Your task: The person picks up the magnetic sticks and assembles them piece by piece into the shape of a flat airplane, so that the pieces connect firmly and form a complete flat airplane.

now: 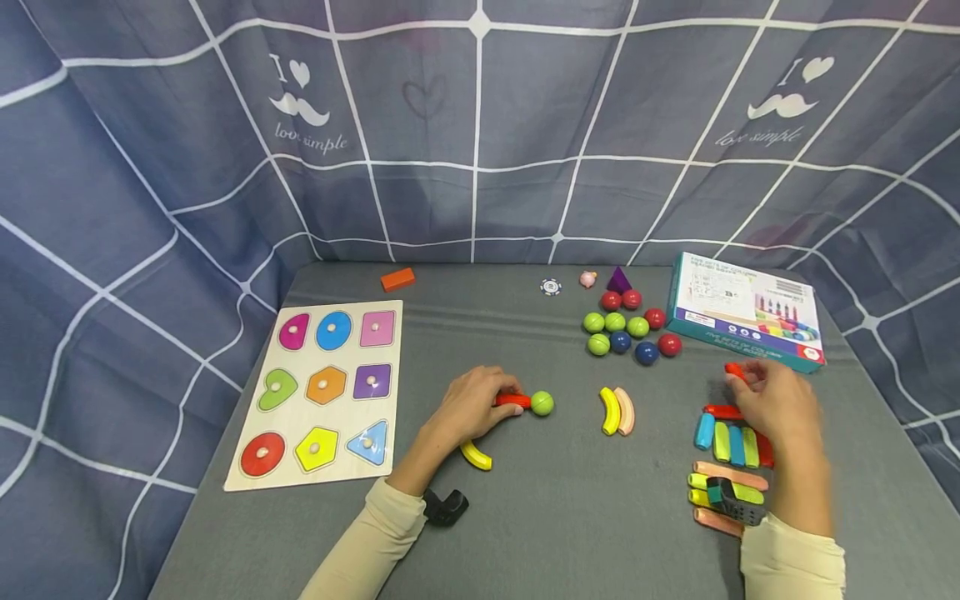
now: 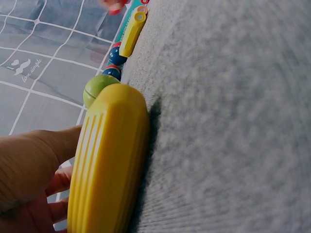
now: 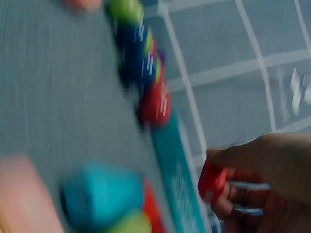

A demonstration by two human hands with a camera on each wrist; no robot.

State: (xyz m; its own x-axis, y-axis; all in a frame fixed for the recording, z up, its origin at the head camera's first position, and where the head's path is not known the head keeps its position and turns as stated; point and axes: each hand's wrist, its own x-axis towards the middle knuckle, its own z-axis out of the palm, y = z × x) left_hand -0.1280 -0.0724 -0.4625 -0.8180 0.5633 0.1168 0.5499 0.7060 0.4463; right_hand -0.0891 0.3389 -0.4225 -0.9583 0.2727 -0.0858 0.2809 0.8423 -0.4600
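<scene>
Red stick [image 1: 513, 401] on the grey mat [image 1: 570, 517], tipped by a green ball [image 1: 542, 403], pinched in curled left hand [image 1: 472, 410]. Yellow curved piece [image 1: 476, 456] just beneath. Right hand [image 1: 780, 408] curled round a red piece [image 1: 735, 372], above coloured blocks [image 1: 731, 443], near teal box [image 1: 746, 312].

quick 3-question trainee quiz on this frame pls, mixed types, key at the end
1. True or false: the right hand pinches a small red stick piece.
2. What touches the end of the red stick that the left hand holds? A) blue ball B) green ball C) purple cone
3. How many coloured shapes sit in the wooden puzzle board?

Key
1. True
2. B, the green ball
3. Nine
</scene>
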